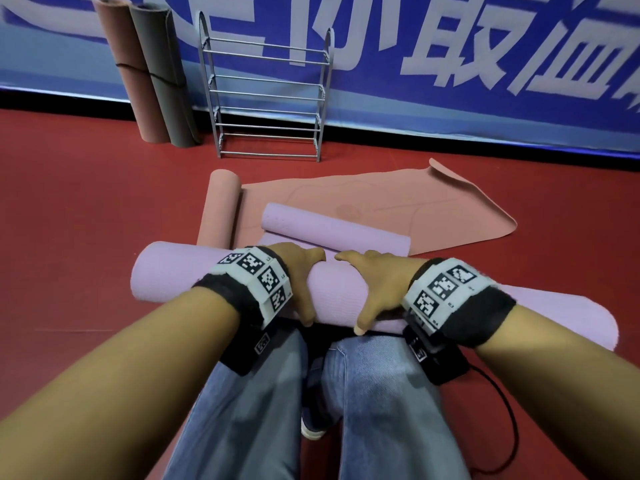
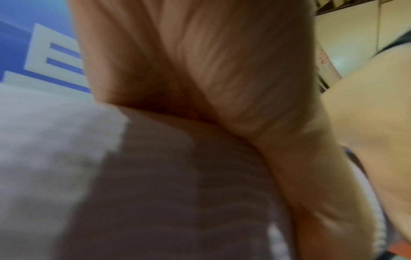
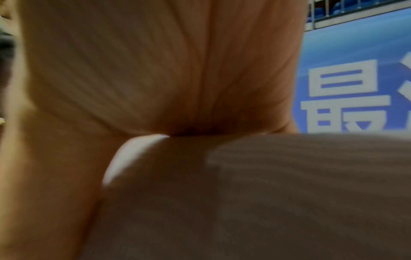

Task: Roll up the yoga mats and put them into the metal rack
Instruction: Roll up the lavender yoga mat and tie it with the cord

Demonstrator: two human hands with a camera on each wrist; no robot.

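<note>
Lilac yoga mat, thick textured roll, left hand and right hand grip curled around it

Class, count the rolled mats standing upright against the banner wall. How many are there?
2. A brownish mat stands leftmost; a grey mat leans beside it, just left of the rack. None seems hidden behind them.

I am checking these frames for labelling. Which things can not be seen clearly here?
- Head view: fingertips of the left hand and right hand curl behind the purple mat roll.
- Head view: that roll's right end is hidden by the right wristband.
- Wrist views: the palms fill both frames, blurred; the roll's surface is dark.
- Head view: the brown and grey rolled mats are cut off at the top edge.
</note>
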